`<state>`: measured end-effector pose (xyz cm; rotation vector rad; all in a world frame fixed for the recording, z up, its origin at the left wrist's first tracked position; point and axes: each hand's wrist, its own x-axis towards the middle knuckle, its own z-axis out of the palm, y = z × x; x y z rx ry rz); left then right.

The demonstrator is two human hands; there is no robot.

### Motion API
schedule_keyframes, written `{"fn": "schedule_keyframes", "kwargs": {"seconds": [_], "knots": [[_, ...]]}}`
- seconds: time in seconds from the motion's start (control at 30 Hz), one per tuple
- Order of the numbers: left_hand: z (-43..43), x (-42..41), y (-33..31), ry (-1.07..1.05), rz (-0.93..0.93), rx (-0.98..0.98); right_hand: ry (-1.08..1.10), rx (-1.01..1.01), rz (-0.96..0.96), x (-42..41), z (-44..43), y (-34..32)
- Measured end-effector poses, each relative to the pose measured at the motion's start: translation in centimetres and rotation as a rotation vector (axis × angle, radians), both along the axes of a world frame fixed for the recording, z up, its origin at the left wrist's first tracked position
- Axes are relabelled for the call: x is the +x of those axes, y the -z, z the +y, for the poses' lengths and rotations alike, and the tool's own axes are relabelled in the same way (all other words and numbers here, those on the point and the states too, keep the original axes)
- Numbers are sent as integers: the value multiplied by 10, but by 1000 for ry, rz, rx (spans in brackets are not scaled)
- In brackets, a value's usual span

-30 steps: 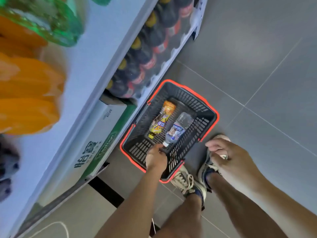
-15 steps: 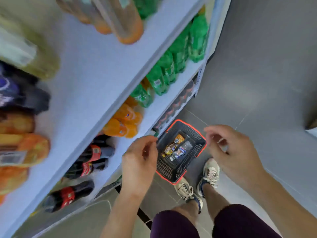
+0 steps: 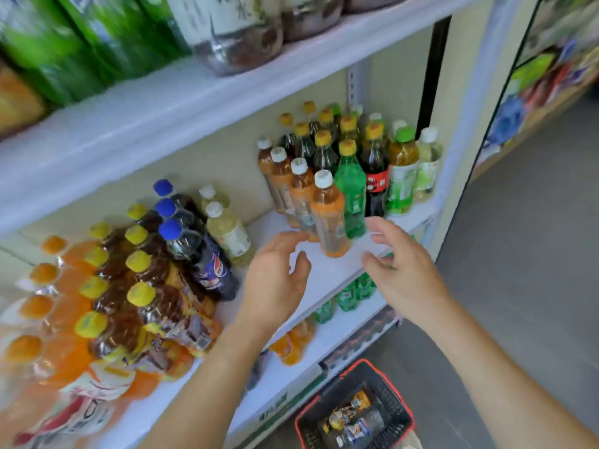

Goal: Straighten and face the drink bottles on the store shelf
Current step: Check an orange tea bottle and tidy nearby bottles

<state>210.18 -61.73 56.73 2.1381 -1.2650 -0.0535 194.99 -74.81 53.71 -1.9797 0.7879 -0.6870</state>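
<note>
Both hands have come up from the basket [image 3: 360, 361] on the floor to the middle shelf [image 3: 324, 277], where the left hand [image 3: 275, 280] and right hand [image 3: 402, 270], fingers loosely spread and empty, flank the front orange bottle [image 3: 329, 215], seemingly just short of touching it, ready to face it.

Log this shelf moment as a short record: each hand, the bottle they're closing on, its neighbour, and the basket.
left hand: open, empty, fingers spread just left of the front orange bottle; contact unclear
right hand: open, empty, on that bottle's right, apart from it
front orange bottle: upright, white cap, first in its row, near the shelf edge
green bottle: upright, directly right of it
basket: on the floor below, bottles lying inside
</note>
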Motion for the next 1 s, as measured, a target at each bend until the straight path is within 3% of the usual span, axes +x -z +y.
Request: {"fn": "schedule_keyframes", "kwargs": {"seconds": [0.3,0.6,0.67,0.83,1.0], "knots": [[-119,15,-20,-43,-191,237,-261,171,100,43,-46,-7],[-85,-23,7,-245,-179,237,-466,141,199,49,-59,10],[-69,-33,8,-327,-130,158,-552,159,205,44,-54,12],[-29,-33,-29,-460,130,-291,-694,219,255,15,-44,7],[0,-39,-57,-466,512,-556,-697,166,166,-12,-33,-12]]}}
